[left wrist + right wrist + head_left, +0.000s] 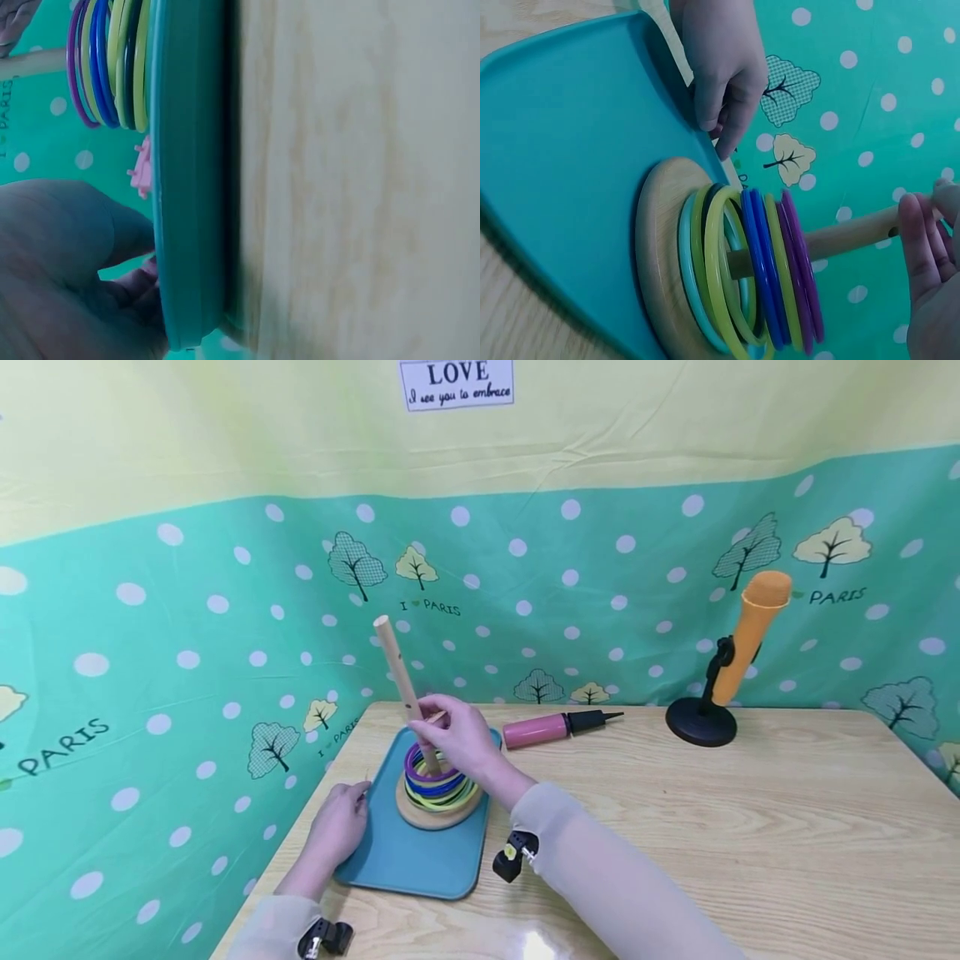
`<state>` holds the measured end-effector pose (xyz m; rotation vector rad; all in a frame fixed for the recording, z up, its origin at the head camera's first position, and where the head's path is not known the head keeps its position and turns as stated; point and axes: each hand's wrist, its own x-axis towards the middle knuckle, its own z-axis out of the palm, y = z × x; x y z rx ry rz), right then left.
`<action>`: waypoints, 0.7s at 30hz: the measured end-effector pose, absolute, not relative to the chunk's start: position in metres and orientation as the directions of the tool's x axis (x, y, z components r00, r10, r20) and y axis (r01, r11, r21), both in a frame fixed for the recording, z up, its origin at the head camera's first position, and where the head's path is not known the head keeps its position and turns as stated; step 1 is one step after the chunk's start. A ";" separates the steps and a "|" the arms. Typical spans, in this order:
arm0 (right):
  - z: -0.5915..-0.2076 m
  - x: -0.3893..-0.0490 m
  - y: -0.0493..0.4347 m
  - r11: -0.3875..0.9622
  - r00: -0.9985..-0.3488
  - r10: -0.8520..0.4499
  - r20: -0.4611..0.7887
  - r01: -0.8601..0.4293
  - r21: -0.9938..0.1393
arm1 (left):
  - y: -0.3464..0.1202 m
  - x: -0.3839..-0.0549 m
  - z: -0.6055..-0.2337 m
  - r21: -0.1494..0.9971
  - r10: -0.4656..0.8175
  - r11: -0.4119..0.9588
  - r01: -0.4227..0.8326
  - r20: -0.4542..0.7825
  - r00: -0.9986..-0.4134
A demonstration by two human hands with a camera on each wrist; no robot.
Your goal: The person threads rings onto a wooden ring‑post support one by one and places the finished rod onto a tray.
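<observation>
A wooden post (396, 662) on a round wooden base (654, 247) stands on a blue-green tray (408, 870). Several coloured rings (437, 791), purple, blue, yellow and green, are stacked around its foot. My right hand (468, 742) grips the post above the rings, thumb and fingers on either side. A small light-brown piece shows between thumb and finger; its kind is unclear. At the tray's left rim, my left hand (339, 827) pinches the edge, as the left wrist view shows with the thumb against the tray wall (187, 180).
Behind the tray's right side lies a pink hand pump (536, 732) with a black nozzle. An orange toy microphone (750, 631) leans on a black stand (701, 721) at the back right. A small pink object (141, 169) shows beyond the tray. Patterned green cloth (525, 635) hangs behind the table.
</observation>
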<state>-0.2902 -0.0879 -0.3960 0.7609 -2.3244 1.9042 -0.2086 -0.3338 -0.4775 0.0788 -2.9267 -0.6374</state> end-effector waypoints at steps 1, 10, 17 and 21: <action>-0.396 -0.289 -0.085 0.143 -0.883 -0.337 0.328 -0.392 -0.909 | -0.333 -0.208 -0.478 0.418 -0.088 0.908 -0.027 0.126 -0.988; -0.390 -0.283 -0.052 0.251 -0.884 -0.329 0.333 -0.421 -0.872 | -0.316 -0.198 -0.467 0.409 -0.078 0.912 0.008 0.194 -0.978; -0.393 -0.274 -0.017 0.452 -0.873 -0.337 0.352 -0.478 -0.753 | -0.289 -0.188 -0.450 0.371 -0.022 0.923 0.100 0.310 -0.950; -0.395 -0.265 0.005 0.546 -0.859 -0.348 0.374 -0.511 -0.664 | -0.274 -0.183 -0.442 0.353 0.003 0.925 0.139 0.361 -0.933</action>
